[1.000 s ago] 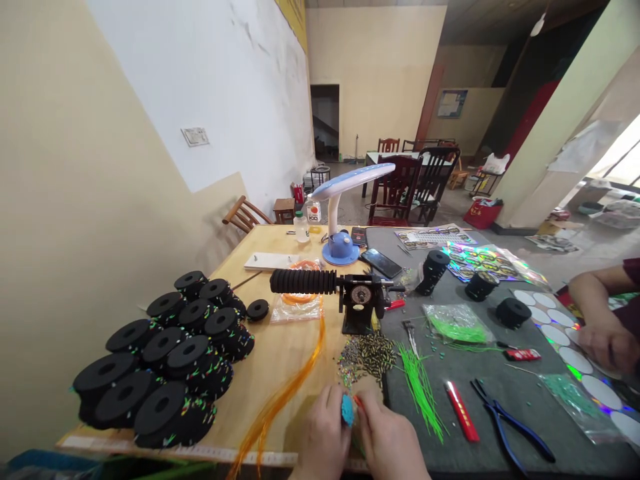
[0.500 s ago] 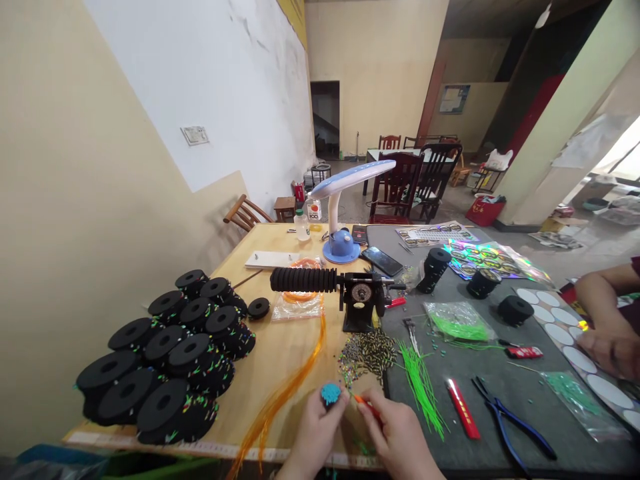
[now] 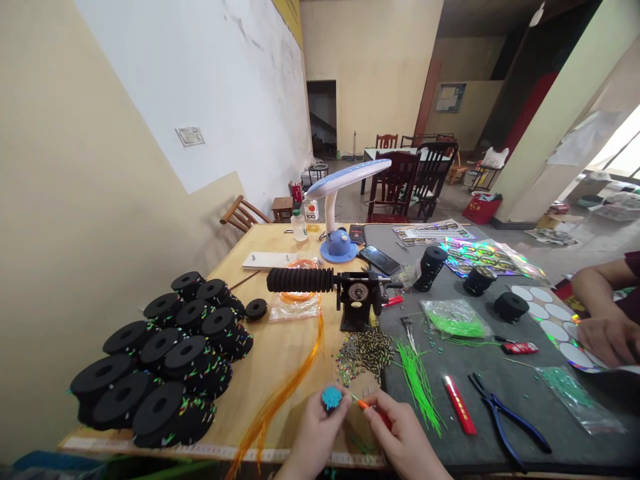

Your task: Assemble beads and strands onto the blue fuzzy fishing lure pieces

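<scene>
My left hand (image 3: 320, 419) is closed around a small dark round piece topped with a cluster of teal bits (image 3: 331, 398). Pinched in my right hand (image 3: 397, 427) is a thin tool with an orange-red handle (image 3: 363, 404), its fine tip pointing at my left fingertips. Whether the tip touches anything there is too small to tell. Just beyond my hands lies a pile of tiny brass-and-black pieces (image 3: 373, 352), with silvery and coloured beads (image 3: 347, 350) beside it. A bunch of green strands (image 3: 417, 383) lies right of them.
Black foam spools (image 3: 163, 345) are stacked at left. A hand-cranked winder (image 3: 358, 300) holding black discs stands ahead, before a blue lamp (image 3: 339, 245). Orange strands (image 3: 285, 400) trail to the front edge. Pliers (image 3: 505, 417) and a red knife (image 3: 459, 405) lie right. A co-worker's hand (image 3: 610, 337) is far right.
My right hand and its tool have shifted slightly right, away from my left hand. The co-worker's hand has moved, and the sheet of white circles now lifts at its near edge.
</scene>
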Demonstrator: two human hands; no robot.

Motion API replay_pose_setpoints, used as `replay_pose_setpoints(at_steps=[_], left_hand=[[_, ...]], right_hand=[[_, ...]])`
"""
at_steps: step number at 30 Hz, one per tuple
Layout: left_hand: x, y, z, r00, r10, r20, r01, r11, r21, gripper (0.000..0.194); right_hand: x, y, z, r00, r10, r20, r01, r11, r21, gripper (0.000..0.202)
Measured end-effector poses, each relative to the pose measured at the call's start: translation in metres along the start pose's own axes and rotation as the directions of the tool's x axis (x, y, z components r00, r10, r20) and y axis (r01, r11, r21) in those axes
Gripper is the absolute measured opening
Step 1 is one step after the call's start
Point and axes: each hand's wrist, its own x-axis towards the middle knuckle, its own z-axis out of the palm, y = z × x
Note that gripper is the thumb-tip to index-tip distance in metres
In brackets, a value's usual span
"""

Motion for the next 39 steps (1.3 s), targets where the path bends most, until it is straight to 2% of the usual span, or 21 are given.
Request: replay_pose_setpoints(at_steps=[3,6,9,11,13,16,19,22,31,35,39], left_hand=[[-0.003,0.004,0.001,0.994,0.104,0.031,-0.106,0.992,0.066,0.03],[-0.006,0.012,0.0,0.967,0.241,0.085,-0.253,0.95,0.183,0.019],[-0.008,0.022,-0.002,0.902,0.412,0.131,-0.432,0.859,0.274,0.009],[-0.01,0.031,-0.005,0.853,0.497,0.161,-0.521,0.792,0.319,0.01],[-0.013,0.042,-0.007,0.807,0.556,0.2,-0.589,0.727,0.352,0.013],[-0.016,0.058,-0.008,0.767,0.552,0.327,-0.641,0.67,0.374,0.021],[-0.015,0.069,-0.005,0.766,0.431,0.477,-0.619,0.693,0.37,0.02],[-0.012,0.069,-0.004,0.78,0.336,0.528,-0.572,0.725,0.383,0.013],[-0.014,0.06,-0.014,0.82,0.262,0.509,-0.506,0.747,0.431,0.012],[-0.013,0.059,-0.016,0.857,0.256,0.447,-0.46,0.771,0.44,0.012],[-0.013,0.054,-0.014,0.891,0.265,0.368,-0.404,0.834,0.376,0.015]], right_hand=[[-0.002,-0.001,-0.001,0.996,0.087,0.019,-0.089,0.969,0.231,0.043],[-0.007,-0.001,-0.004,0.995,0.099,0.022,-0.101,0.945,0.312,0.046],[-0.015,-0.003,-0.011,0.999,0.054,0.005,-0.054,0.98,0.194,0.044],[-0.021,-0.005,-0.017,1.0,0.014,0.005,-0.014,0.997,0.081,0.041],[-0.026,-0.007,-0.021,1.0,-0.019,0.011,0.02,1.0,-0.017,0.039],[-0.033,-0.013,-0.027,0.999,-0.038,0.024,0.041,0.989,-0.139,0.037],[-0.036,-0.02,-0.032,0.997,-0.056,0.049,0.065,0.976,-0.208,0.034],[-0.036,-0.026,-0.035,0.994,-0.074,0.074,0.09,0.967,-0.237,0.03],[-0.03,-0.033,-0.037,0.991,-0.053,0.125,0.079,0.973,-0.218,0.03],[-0.029,-0.031,-0.038,0.991,-0.031,0.13,0.054,0.983,-0.176,0.03],[-0.028,-0.023,-0.035,0.994,-0.015,0.111,0.029,0.991,-0.127,0.028]])
